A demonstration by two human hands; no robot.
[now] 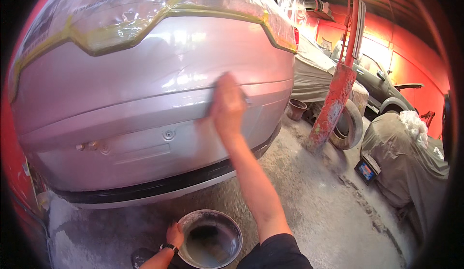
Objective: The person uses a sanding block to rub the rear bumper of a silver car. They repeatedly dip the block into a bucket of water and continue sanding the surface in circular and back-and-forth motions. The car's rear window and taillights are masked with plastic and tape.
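Note:
A silver car bumper point(121, 82) fills the upper left, its surface glossy with light reflections. Against its right part lies my right hand point(228, 105), smeared by motion. A dark edge shows beside the fingers, but what they press there is too blurred to name. Low in the picture, my left hand point(174, 235), with a dark watch on the wrist, grips the left rim of a round bucket point(236, 230). Cloudy liquid and a dark shape show inside the bucket. Yellow tape point(116, 46) and clear plastic with printed paper point(111, 7) cover the car above the bumper.
A worn red post point(328, 104) rises on the right beside a tire point(352, 126). Beyond it are a dark car point(369, 78), a grey cover point(401, 148) and a battery point(367, 169). A small pot point(296, 108) stands behind the bumper on the concrete floor point(309, 191).

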